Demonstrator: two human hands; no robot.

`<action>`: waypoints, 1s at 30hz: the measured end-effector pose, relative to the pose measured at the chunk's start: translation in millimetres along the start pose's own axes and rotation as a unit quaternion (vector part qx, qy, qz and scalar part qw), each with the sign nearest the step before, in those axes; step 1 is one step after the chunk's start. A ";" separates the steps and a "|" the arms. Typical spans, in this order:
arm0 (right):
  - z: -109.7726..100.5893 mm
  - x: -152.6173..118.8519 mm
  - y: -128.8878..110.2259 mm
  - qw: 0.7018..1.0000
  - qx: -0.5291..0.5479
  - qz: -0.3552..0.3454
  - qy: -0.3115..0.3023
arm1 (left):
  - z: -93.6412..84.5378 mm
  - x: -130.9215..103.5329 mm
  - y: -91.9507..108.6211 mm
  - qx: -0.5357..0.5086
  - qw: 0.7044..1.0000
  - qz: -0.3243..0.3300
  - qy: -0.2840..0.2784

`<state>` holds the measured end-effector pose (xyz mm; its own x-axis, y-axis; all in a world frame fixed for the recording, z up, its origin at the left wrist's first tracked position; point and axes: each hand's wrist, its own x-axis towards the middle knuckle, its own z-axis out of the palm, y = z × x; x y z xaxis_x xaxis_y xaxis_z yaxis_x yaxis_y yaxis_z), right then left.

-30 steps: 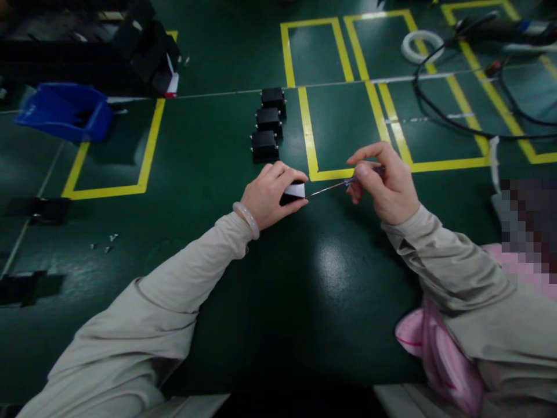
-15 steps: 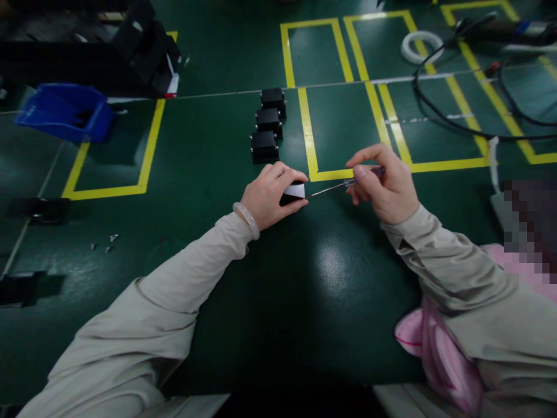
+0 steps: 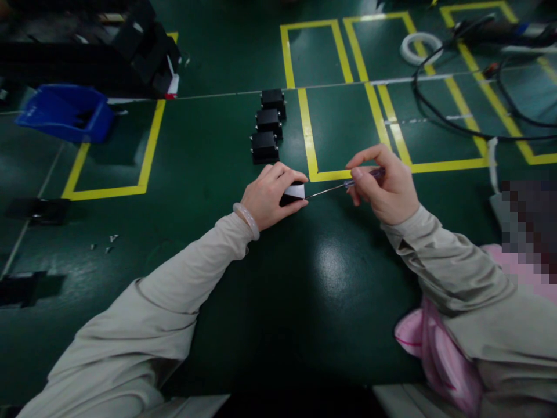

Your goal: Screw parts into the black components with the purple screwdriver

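Note:
My left hand point(image 3: 273, 196) is wrapped over a small black block point(image 3: 294, 194) on the green table, gripping it between thumb and fingers; its upper face shines pale and much of it is covered. In my right hand point(image 3: 385, 183) a screwdriver point(image 3: 353, 182) with a clear purplish handle is pinched between thumb and fingers. Its thin shaft points left, with the tip at the block's right end beside my left thumb. Beyond my left hand, three similar black blocks point(image 3: 264, 146) stand in a row, with small shiny screws at their sides.
Several loose screws point(image 3: 108, 244) lie at left, near black parts point(image 3: 40, 210). A blue bin point(image 3: 65, 113) and black stacked pieces point(image 3: 143, 52) stand far left. Yellow tape point(image 3: 310, 133) marks the table. Right: a white tape roll point(image 3: 421, 47), a black cable point(image 3: 435, 110) and pink cloth point(image 3: 444, 354).
Hardly anything differs. Both hands stay in place, with the screwdriver tip still at the block's right end.

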<state>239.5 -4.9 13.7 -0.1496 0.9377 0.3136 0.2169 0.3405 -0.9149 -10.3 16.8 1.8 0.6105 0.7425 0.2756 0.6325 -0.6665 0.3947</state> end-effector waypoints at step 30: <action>0.5 0.0 2.0 1.000 0.017 0.001 0.007 | 0.0 -0.1 0.0 0.003 1.000 -0.004 -0.006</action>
<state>239.4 -4.3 11.7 -0.1354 0.9392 0.3157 0.1837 0.3369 -0.9235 -10.4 16.7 1.7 0.6111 0.7469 0.2623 0.6403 -0.6612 0.3909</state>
